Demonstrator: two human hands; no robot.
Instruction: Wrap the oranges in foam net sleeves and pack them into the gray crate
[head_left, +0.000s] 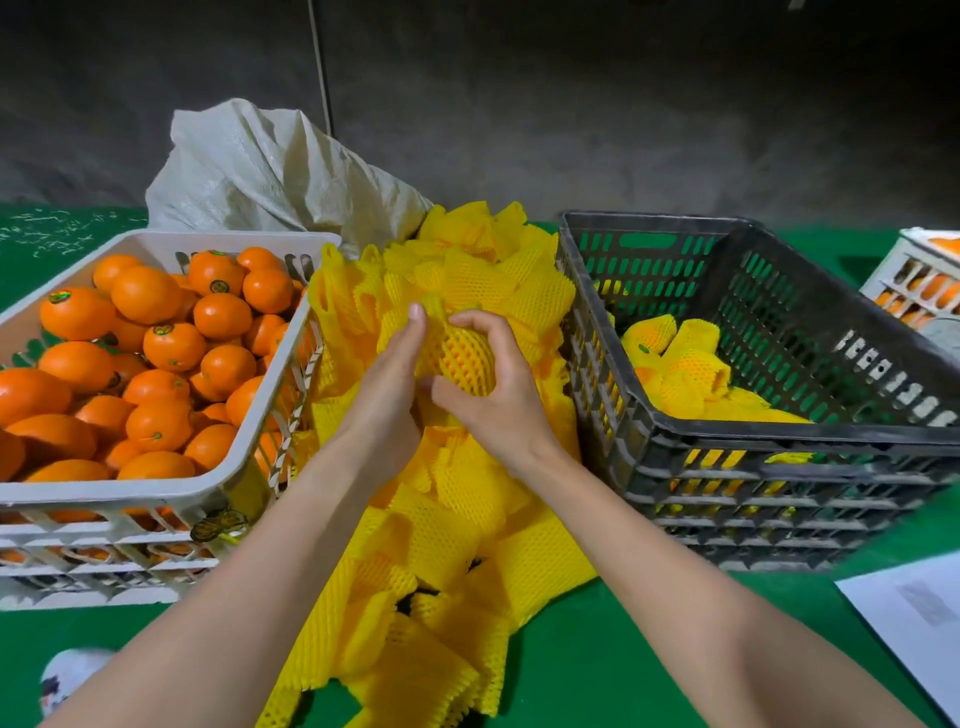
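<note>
Orange (464, 357) half inside a foam net sleeve (440, 328)
Left hand (385, 400) and right hand (501, 397) fingers clamped round it, gray crate (779, 434) just beside

green table (597, 649): white crate (156, 491), foam sleeve pile (457, 519), gray crate (779, 441), sack (260, 171), paper sheet (914, 613).

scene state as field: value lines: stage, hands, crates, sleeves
stage: wrapping; orange in a sleeve, not yet packed
left hand: holds orange
right hand: fingers curled round orange
sleeves: loose yellow pile between crates
white crate: left, full of bare oranges
gray crate: right, a few wrapped oranges inside
sack: behind the pile
</note>
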